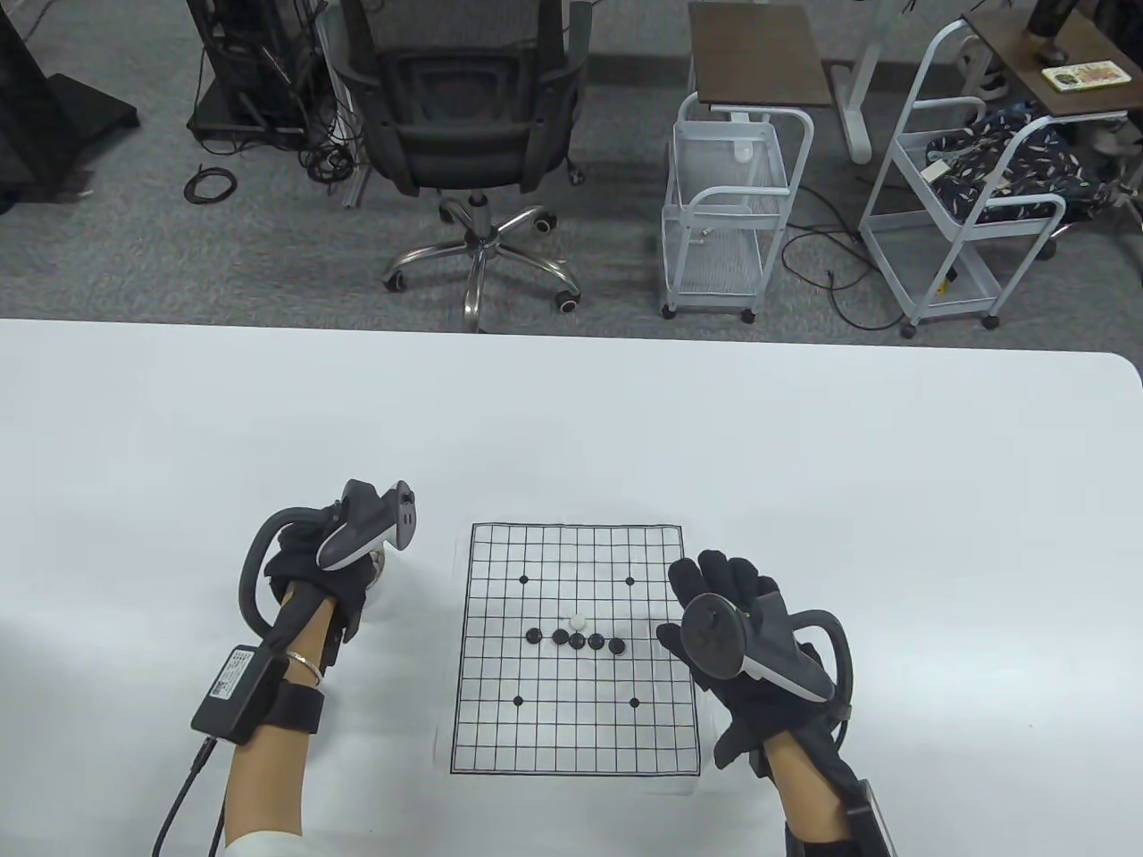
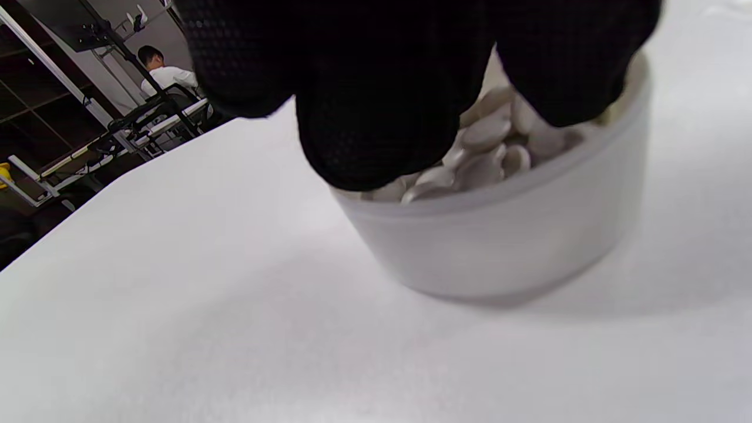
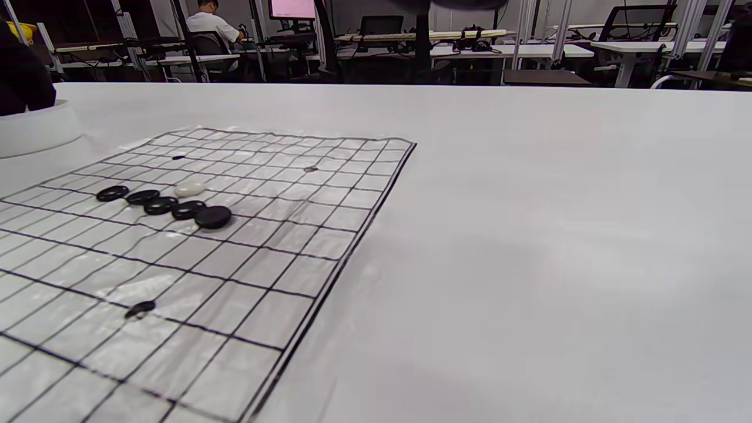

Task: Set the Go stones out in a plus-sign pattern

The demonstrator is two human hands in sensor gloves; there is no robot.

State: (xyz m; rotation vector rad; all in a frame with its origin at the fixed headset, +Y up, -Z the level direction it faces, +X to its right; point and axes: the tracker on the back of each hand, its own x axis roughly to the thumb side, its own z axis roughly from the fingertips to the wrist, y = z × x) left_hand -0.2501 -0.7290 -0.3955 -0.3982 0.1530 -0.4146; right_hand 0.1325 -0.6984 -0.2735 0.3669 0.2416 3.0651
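A printed Go board sheet (image 1: 500,741) lies flat on the white table. A row of several black stones (image 1: 576,638) sits across its middle, with one white stone (image 1: 577,619) just above the row; the row (image 3: 161,204) and the white stone (image 3: 189,188) also show in the right wrist view. My left hand (image 1: 362,580) is left of the board, its fingers (image 2: 376,100) dipped into a white bowl (image 2: 505,235) of white stones (image 2: 482,158); whether it pinches one is hidden. My right hand (image 1: 714,589) rests open and empty at the board's right edge.
The table's far edge (image 1: 571,335) borders a floor with an office chair (image 1: 473,134) and wire carts (image 1: 728,205). The bowl's rim shows at the left of the right wrist view (image 3: 35,132).
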